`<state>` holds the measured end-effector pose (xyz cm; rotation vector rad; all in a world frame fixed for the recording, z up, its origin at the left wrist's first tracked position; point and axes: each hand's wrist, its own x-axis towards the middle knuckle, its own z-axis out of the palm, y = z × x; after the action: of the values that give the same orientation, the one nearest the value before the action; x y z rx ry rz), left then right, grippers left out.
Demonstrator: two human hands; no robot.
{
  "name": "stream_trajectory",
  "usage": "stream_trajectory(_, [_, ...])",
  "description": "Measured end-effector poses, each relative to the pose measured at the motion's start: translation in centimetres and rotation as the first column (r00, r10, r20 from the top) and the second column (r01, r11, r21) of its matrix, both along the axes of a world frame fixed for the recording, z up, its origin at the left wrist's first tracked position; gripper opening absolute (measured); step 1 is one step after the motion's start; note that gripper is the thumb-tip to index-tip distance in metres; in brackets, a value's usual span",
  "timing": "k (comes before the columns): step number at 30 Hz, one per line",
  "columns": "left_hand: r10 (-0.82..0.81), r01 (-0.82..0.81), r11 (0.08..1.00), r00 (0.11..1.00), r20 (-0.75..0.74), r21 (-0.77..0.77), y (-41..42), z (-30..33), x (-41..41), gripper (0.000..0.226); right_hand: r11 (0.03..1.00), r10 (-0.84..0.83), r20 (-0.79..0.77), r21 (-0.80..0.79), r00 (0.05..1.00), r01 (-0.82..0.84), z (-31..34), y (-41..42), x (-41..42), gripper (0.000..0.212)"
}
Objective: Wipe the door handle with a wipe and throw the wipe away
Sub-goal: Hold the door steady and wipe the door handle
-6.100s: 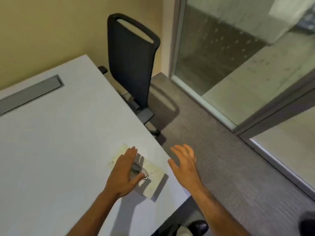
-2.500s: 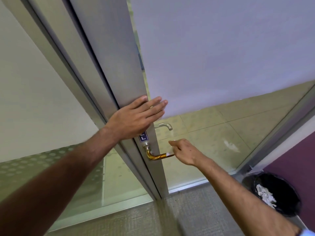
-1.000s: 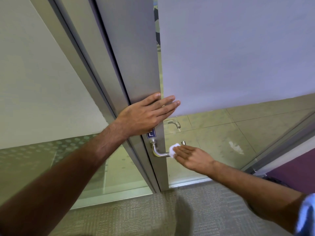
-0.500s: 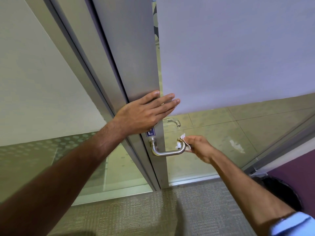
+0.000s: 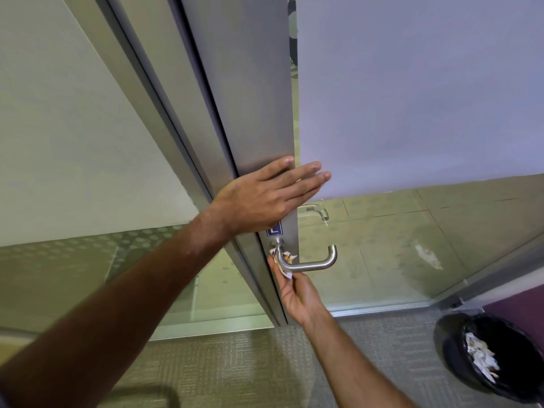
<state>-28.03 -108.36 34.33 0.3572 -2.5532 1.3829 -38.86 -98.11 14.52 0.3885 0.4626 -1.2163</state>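
My left hand lies flat and open on the metal edge of the door, the fingers spread over onto the frosted glass, and it holds nothing; it only keeps the door from swinging. My right hand comes from below and pinches the wipe against the door handle, at the bend close to where the handle enters the door. The wipe is small and crumpled there, partly behind the metal. I think the wiping is in the middle, not finished. To do it well, I should wrap the wipe around the bar, not only press from one side, and slide along to the free end with steady pressure. The bin stands on the floor to my right, with paper already inside, so the throw is near.
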Motion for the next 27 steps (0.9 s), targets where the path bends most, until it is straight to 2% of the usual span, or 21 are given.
stream_trajectory(5, [0.003,-0.003,1.0,1.0,0.0,0.006,0.0,0.1,0.0,0.052,0.988,-0.148,0.133,0.055,0.98,0.141,1.6,-0.3,1.9,0.048])
stream_trajectory(10, [0.01,-0.01,1.0,1.0,0.004,0.015,0.2,0.3,-0.1,0.053,0.986,-0.132,0.2,0.132,0.971,0.106,0.6,1.0,1.6,0.031])
stream_trajectory(16, [0.018,-0.018,1.0,1.0,0.024,-0.003,0.3,0.4,0.0,0.053,0.976,-0.197,0.046,0.104,0.979,0.192,-0.3,4.9,-5.0,0.04])
stream_trajectory(18, [0.019,-0.019,1.0,0.999,0.026,-0.003,0.3,0.3,0.0,0.052,0.986,-0.159,-0.213,0.017,0.964,0.166,0.5,5.2,-8.9,0.037])
stream_trajectory(20, [0.02,-0.02,1.0,1.0,0.022,0.001,0.2,0.3,0.1,0.052,0.993,-0.068,-0.559,-0.114,0.826,0.004,2.0,5.0,-12.1,0.031])
stream_trajectory(21, [0.023,-0.023,1.0,1.0,0.018,-0.001,0.3,0.3,0.1,0.052,0.976,-0.027,-0.669,-0.18,0.743,-0.127,2.9,4.7,-13.5,0.028])
stream_trajectory(23, [0.032,-0.032,0.999,0.999,0.024,-0.005,0.2,0.2,0.0,0.053,0.886,0.044,-0.786,-0.254,0.616,-0.388,4.6,3.7,-14.9,0.019])
stream_trajectory(24, [0.034,-0.034,0.999,0.999,0.025,-0.003,0.2,0.2,-0.1,0.053,0.834,0.054,-0.862,-0.239,0.504,-0.498,5.3,3.0,-15.3,0.014])
stream_trajectory(25, [0.039,-0.039,0.999,0.999,0.025,-0.002,0.3,0.2,0.0,0.054,0.794,0.036,-0.942,-0.177,0.335,-0.582,5.7,2.1,-15.4,0.012])
stream_trajectory(27, [0.043,-0.042,0.999,0.999,0.031,-0.004,0.3,0.3,0.0,0.055,0.76,-0.042,-0.998,-0.06,0.044,-0.647,5.8,0.5,-15.0,0.018])
